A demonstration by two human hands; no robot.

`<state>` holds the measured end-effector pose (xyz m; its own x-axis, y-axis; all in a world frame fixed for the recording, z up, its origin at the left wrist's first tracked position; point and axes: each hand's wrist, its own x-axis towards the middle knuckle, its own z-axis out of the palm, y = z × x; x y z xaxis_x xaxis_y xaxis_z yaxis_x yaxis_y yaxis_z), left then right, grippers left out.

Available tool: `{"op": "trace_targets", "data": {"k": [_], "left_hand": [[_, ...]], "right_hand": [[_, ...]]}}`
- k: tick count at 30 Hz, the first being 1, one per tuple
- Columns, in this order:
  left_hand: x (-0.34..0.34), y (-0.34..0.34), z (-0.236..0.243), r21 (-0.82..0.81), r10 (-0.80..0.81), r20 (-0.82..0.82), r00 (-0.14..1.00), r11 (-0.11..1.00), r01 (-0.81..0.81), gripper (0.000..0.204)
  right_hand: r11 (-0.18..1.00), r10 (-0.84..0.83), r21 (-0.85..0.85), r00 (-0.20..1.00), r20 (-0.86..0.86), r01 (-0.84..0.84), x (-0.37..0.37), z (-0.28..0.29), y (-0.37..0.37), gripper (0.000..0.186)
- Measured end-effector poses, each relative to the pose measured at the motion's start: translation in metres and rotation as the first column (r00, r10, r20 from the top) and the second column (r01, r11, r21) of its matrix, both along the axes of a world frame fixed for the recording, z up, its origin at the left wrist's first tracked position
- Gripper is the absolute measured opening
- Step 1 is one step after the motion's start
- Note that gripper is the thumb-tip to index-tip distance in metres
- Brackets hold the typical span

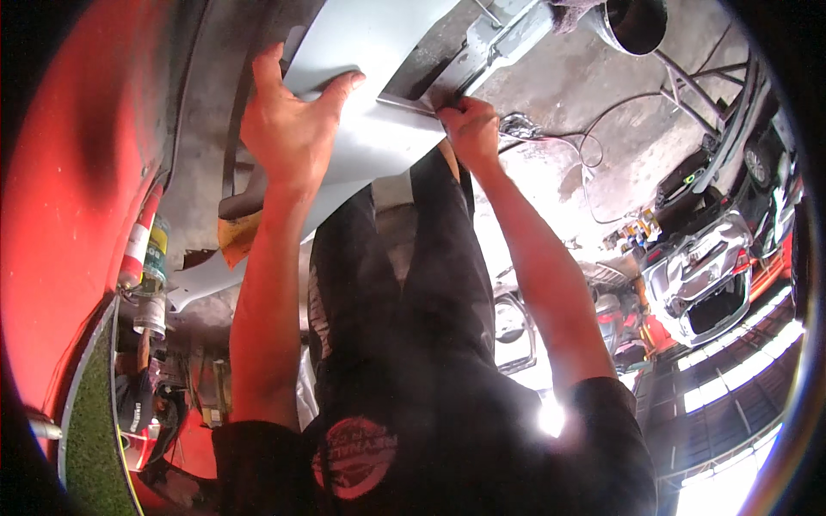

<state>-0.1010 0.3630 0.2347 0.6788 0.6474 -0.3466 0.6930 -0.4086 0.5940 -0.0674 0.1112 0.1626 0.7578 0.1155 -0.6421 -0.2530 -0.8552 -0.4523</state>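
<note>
A pale grey car body panel, smooth and curved, lies across in front of my legs at the top of the head view. My left hand grips its left side, thumb spread on the face and the other fingers partly hidden past the edge. At the panel's right edge, beside a cut-out corner, my right hand is closed with fingertips pinched on the rim. A grey metal bracket-like strip runs up and right from that corner.
Close on the left stands a red painted surface, with spray cans beside it. A dark round tube opening is at the top right. Thin cable lies on the concrete floor. Farther right is a silver car with its rear open.
</note>
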Motion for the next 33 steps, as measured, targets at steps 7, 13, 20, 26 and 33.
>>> {"op": "trace_targets", "data": {"k": [7, 13, 20, 26, 33], "left_hand": [[-0.004, -0.001, -0.007, 0.026, 0.016, 0.028, 0.999, 1.000, -0.017, 0.081], [-0.005, 0.003, -0.011, 0.073, -0.030, 0.047, 0.998, 0.997, 0.026, 0.082], [-0.001, 0.000, -0.004, -0.043, 0.022, -0.039, 0.999, 0.999, -0.023, 0.082], [-0.004, 0.003, -0.016, 0.052, 0.001, 0.089, 0.996, 0.999, -0.005, 0.084], [0.001, 0.002, -0.003, -0.049, 0.012, -0.011, 1.000, 0.999, -0.013, 0.081]], "right_hand": [[0.986, 0.014, 0.164, 0.999, 0.048, -0.022, -0.026, -0.039, -0.031, 0.022], [0.987, 0.157, 0.017, 0.971, 0.178, -0.162, 0.001, 0.001, -0.002, 0.022], [0.893, -0.411, 0.012, 0.826, -0.387, 0.450, 0.002, 0.003, 0.000, 0.023], [0.964, 0.210, 0.112, 0.947, 0.245, -0.242, 0.000, -0.012, -0.015, 0.021], [0.963, -0.153, 0.171, 0.946, -0.285, 0.207, -0.005, 0.004, -0.006, 0.012]]}}
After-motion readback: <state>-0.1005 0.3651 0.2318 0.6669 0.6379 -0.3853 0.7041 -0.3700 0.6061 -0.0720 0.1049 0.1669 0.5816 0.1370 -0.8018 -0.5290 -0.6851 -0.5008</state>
